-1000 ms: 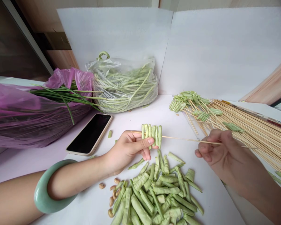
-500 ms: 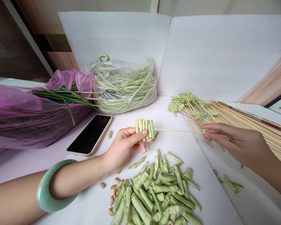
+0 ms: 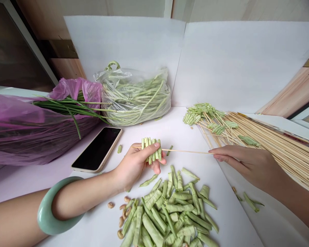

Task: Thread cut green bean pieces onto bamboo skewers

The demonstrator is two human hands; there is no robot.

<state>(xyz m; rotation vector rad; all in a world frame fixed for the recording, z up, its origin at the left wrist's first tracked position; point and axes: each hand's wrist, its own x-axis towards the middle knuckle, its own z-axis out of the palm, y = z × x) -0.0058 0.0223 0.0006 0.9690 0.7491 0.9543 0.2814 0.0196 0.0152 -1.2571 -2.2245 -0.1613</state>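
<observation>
Several short green bean pieces (image 3: pixel 151 158) sit side by side on a thin wooden skewer (image 3: pixel 186 151), which runs crosswise through them. My left hand (image 3: pixel 134 164) is closed around these pieces, its thumb pressing on their front. Between thumb and fingertips, my right hand (image 3: pixel 244 163) pinches the skewer's right end. Below the hands lies a pile of loose cut bean pieces (image 3: pixel 170 212), with several tan beans (image 3: pixel 122 219) along its left side. A green bangle (image 3: pixel 45 209) circles my left forearm.
Filled bean skewers (image 3: pixel 203 113) lie at the back right, beside a heap of bare skewers (image 3: pixel 278 144). A phone (image 3: pixel 98 149), a clear bag of long beans (image 3: pixel 139 96) and a purple bag with green stalks (image 3: pixel 41 137) stand left and behind.
My left hand has shifted slightly left with the bean pieces. My right hand has moved left and a little down, still pinching the skewer's end.
</observation>
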